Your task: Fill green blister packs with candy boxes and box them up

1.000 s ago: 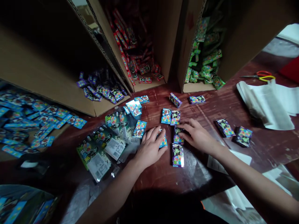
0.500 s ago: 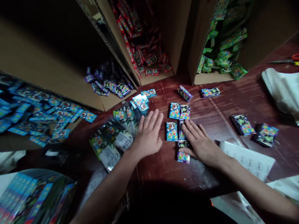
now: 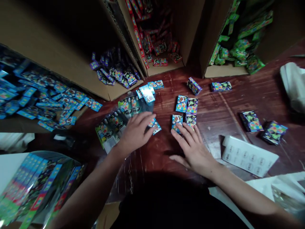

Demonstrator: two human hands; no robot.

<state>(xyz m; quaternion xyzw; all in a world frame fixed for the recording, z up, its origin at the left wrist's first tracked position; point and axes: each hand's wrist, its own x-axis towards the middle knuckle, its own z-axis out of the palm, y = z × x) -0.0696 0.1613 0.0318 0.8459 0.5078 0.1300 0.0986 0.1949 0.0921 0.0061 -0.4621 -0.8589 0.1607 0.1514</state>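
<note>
My left hand (image 3: 135,131) lies flat on the dark wooden table (image 3: 238,98), fingers stretched toward a small blue packet (image 3: 155,125) and touching it. Under its wrist lies a stack of clear printed bags (image 3: 113,124). My right hand (image 3: 193,147) rests open, fingers spread, with its fingertips on a block of small colourful packets (image 3: 184,112) laid in two columns. Neither hand grips anything.
Several open cardboard boxes stand at the back with blue packets (image 3: 40,95), purple packets (image 3: 114,71), red packets (image 3: 154,47) and green packets (image 3: 238,41). Loose packets (image 3: 262,125) lie at right beside a white sticker sheet (image 3: 249,156). Filled bags (image 3: 35,187) sit at bottom left.
My left hand slid left and down onto a blue packet. My right hand drew back, now covering the lower packets of the block. The view tilted down.
</note>
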